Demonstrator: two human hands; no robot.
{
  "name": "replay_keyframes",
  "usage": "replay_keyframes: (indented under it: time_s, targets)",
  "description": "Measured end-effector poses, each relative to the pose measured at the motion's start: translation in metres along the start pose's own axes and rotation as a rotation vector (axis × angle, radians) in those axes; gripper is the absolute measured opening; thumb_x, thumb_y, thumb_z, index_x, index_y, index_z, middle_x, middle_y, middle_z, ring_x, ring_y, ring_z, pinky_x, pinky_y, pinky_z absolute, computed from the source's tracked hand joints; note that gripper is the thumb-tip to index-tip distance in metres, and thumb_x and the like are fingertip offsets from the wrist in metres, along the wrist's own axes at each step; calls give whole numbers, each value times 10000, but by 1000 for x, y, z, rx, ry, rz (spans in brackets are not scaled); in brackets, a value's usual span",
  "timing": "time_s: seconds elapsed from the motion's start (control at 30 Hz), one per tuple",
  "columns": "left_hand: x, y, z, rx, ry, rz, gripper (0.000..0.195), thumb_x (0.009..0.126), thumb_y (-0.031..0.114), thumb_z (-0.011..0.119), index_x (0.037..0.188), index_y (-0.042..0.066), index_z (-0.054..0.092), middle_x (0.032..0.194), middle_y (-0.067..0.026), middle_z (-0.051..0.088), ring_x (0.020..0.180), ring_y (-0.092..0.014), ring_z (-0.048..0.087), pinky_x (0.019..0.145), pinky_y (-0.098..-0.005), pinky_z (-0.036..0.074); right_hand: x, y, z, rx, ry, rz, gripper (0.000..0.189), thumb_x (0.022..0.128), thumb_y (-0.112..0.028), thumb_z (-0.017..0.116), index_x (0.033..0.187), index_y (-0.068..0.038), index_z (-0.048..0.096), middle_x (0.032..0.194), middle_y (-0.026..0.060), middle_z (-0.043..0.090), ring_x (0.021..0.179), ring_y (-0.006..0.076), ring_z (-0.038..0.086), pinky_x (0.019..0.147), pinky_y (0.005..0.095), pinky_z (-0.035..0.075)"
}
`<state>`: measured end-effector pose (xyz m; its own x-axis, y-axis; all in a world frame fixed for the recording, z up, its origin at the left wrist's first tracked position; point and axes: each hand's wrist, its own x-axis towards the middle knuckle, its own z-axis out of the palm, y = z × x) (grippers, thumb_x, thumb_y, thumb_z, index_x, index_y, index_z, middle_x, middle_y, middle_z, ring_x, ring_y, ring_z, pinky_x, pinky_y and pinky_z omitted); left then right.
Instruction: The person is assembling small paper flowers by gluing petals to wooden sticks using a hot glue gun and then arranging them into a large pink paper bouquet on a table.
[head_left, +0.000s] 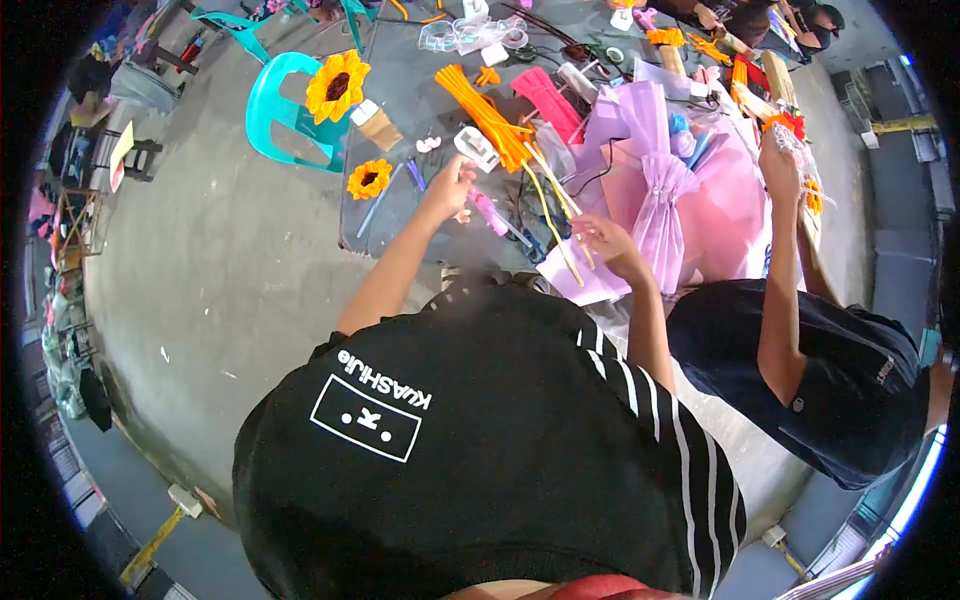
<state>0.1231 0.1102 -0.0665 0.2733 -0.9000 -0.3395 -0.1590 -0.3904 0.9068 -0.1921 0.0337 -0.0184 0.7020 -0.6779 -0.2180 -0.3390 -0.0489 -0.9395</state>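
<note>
My left hand (450, 189) is over the front of the table, its fingers curled in. Whether it pinches something small cannot be made out. Just right of it lies a tool with a pink handle (489, 213). A white device (477, 148) sits beyond its fingertips. My right hand (606, 241) has its fingers apart beside some thin yellow stems (546, 208); no firm grip shows. Behind the stems lies a bundle of orange chenille stems (480, 112). Lilac wrapping paper (664, 196) gathered around a bouquet stands beside my right hand.
Two sunflowers (337, 86) (369, 178) are at the table's left side, near a turquoise plastic chair (289, 112). A pink stem bundle (547, 105) and clear plastic containers (472, 34) lie farther back. At right, a co-worker's hand (781, 169) holds something white.
</note>
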Motion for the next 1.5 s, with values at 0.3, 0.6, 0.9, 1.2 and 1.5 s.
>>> replay_keyframes:
  time_s: [0.3, 0.6, 0.9, 1.2, 1.5]
  targets:
    - [-4, -105, -41, 61, 209, -103, 240, 767, 46, 494, 1001, 94, 514, 910, -95, 549, 764, -211, 585, 653, -328, 474, 39, 32, 86, -228, -118, 58, 375, 714, -78, 598, 1080, -31, 527, 945, 151, 578, 892, 273, 572, 751, 354, 455]
    - [-40, -87, -30, 496, 70, 111, 283, 723, 83, 625, 990, 91, 533, 966, -96, 563, 915, -275, 574, 752, -378, 466, 65, 45, 135, -686, 64, -142, 598, 692, -187, 694, 1195, -71, 392, 1060, 173, 485, 891, 381, 557, 713, 442, 484]
    - [-17, -96, -12, 683, 42, 366, 353, 737, 102, 621, 1069, 81, 500, 1027, -115, 552, 986, -304, 525, 799, -395, 452, 78, 50, 160, -715, 109, 94, 437, 704, -226, 656, 1071, -91, 460, 1081, 140, 512, 915, 362, 563, 728, 445, 471]
    - [3, -125, -6, 671, -26, 538, 294, 732, 68, 574, 1009, 73, 477, 877, -121, 584, 877, -320, 556, 719, -420, 469, 76, 48, 178, -856, 294, 60, 381, 715, -246, 652, 1039, -107, 507, 960, 103, 546, 845, 313, 589, 674, 417, 495]
    - [-25, -112, -47, 377, 130, 161, 150, 740, 53, 565, 880, 98, 534, 832, -102, 614, 760, -301, 607, 638, -413, 475, 86, 42, 182, -769, 404, -139, 551, 684, -244, 699, 1155, -95, 456, 1024, 138, 507, 889, 332, 540, 771, 426, 449]
